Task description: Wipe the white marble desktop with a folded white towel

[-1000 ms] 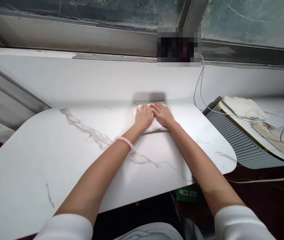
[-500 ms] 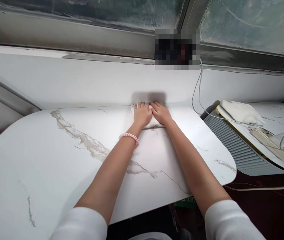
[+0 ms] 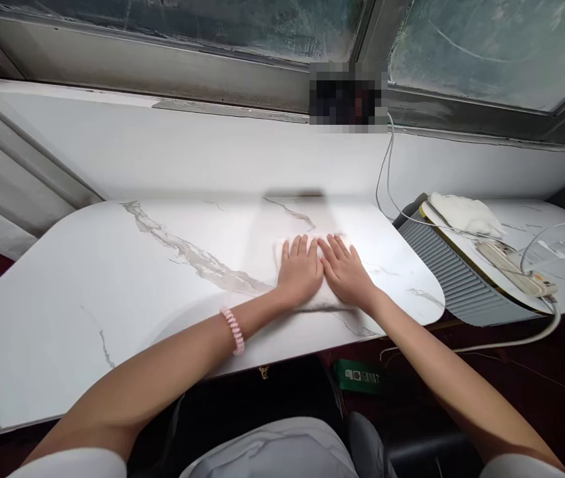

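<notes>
A folded white cloth lies flat on the white marble-patterned table, toward its right part. My left hand rests on the left half of the cloth, palm down, fingers stretched out and pointing to the wall. On the right half lies my right hand, also flat with its fingers a little spread. The two hands touch or nearly touch at the thumbs. A pink coiled band is round my left wrist.
Behind the table are a white wall and windows. A ribbed cabinet at the right bears a white cloth, a power strip and cables. A green box is below the table.
Both hands and the cloth under them have moved back from the wall edge toward my body and slightly right. The view has shifted somewhat too.
</notes>
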### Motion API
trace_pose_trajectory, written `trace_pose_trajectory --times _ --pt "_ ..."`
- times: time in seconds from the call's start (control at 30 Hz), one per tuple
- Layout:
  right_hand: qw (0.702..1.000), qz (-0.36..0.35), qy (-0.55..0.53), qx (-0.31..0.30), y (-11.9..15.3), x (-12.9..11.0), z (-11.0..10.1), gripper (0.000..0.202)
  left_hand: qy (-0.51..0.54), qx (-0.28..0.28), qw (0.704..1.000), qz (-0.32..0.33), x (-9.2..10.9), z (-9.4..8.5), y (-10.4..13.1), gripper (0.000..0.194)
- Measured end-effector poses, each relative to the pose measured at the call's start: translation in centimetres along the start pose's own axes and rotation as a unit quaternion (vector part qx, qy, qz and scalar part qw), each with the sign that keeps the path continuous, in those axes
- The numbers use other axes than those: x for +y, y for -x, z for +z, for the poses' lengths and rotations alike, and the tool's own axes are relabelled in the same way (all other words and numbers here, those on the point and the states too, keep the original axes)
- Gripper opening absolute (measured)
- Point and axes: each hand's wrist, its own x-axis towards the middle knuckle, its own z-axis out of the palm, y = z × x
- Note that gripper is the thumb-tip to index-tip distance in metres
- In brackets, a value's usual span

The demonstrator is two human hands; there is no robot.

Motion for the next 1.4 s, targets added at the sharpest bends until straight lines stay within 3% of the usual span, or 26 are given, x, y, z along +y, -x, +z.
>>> trace_pose_trajectory --times 0.2,0.3,0.4,0.53,0.73,0.93,1.17,1.4 --pt "1.0 0.008 -0.001 -0.002 6.9 1.3 -0.1 0.061 0.056 -0.106 0.992 0.039 3.3 -0.4 5.3 0.061" --pt "1.0 -0.008 -0.006 -0.012 8.0 2.0 -0.4 0.061 0.079 -0.127 0.988 0.039 4.0 -0.5 6.2 0.065" --pt "1.0 -0.004 0.004 -0.022 7.1 2.5 -0.6 0.06 0.089 -0.126 0.987 0.036 4.0 -0.3 5.5 0.064" --pt "0.999 0.026 0.026 -0.034 3.1 3.5 -0.5 0.059 0.086 -0.118 0.989 0.03 3.4 0.3 1.8 0.063" --pt "0.997 0.064 0.044 0.016 -5.9 7.0 -0.5 0.057 0.031 -0.095 0.992 0.08 1.9 1.0 -8.0 0.058" --pt "0.997 0.019 -0.021 0.078 -12.6 11.2 -0.8 0.054 -0.035 -0.04 0.997 0.06 2.0 2.5 -15.3 0.055" --pt "0.987 0.016 -0.075 0.138 -16.6 14.1 -0.3 0.052 -0.033 -0.003 0.997 0.064 2.1 3.5 -19.5 0.052" --pt "0.987 0.0 -0.059 0.147 -17.6 14.8 -0.1 0.052 -0.052 0.015 0.997 0.059 2.2 3.9 -20.3 0.052"
